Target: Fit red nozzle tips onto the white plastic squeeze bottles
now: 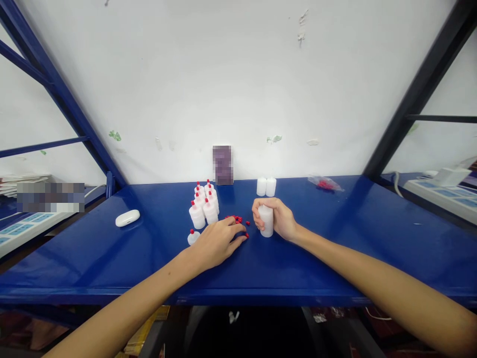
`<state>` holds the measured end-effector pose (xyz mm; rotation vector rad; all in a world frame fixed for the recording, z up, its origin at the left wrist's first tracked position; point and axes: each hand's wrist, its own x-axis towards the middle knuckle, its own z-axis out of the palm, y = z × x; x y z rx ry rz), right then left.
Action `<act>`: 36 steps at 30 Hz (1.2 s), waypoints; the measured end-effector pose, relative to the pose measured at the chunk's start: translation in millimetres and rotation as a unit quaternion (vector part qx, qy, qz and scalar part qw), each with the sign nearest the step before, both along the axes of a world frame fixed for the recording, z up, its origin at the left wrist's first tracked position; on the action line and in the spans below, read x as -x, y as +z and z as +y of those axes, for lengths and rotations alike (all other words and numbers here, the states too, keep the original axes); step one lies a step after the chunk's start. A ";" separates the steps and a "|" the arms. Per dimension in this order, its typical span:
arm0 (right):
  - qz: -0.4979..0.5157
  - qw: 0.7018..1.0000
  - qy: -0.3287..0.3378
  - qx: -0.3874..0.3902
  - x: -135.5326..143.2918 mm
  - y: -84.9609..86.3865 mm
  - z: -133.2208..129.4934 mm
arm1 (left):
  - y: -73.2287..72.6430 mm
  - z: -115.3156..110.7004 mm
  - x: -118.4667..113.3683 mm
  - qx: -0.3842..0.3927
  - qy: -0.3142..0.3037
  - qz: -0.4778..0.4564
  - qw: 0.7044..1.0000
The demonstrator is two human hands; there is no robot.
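Observation:
My right hand (279, 218) is wrapped round a white bottle (266, 221) that stands upright on the blue table (298, 268). My left hand (223, 238) reaches over the table with its fingers apart, the tips beside a small red cap (247, 235). More loose red caps (238, 219) lie just beyond its fingers. Several white bottles with red caps (204, 206) stand in rows behind my left hand, and one more capped bottle (193, 237) is partly hidden by it. Two white bottles without red caps (266, 187) stand near the wall.
A clear bag of red pieces (325, 184) lies at the back right. A white oval case (127, 218) rests on the left. Something blurred and purple (222, 165) leans on the wall. Power strips (443, 194) and metal posts flank the table.

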<state>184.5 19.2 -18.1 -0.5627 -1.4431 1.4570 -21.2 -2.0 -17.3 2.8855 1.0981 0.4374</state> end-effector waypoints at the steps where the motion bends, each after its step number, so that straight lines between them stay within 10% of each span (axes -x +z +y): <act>1: -0.009 1.000 -0.007 -0.003 0.0 0.2 0.1 | 0.5 1.2 -0.5 0.001 -0.005 0.003 1.000; 17: -0.106 0.959 -0.203 -0.166 -26.0 -6.7 16.5 | 6.6 23.3 -38.8 -0.024 -0.008 0.048 0.999; 26: -0.058 0.966 -0.186 -0.173 -14.4 -12.6 6.3 | 22.3 32.2 -33.2 -0.024 -0.053 -0.273 0.960; 30: 0.003 0.988 -0.126 -0.092 -6.8 -8.8 1.7 | 25.2 24.7 -36.2 -0.016 -0.071 -0.337 0.938; 36: -0.035 0.965 -0.169 -0.199 -5.0 -12.3 -4.2 | 30.7 21.2 -40.9 -0.044 -0.088 -0.379 0.920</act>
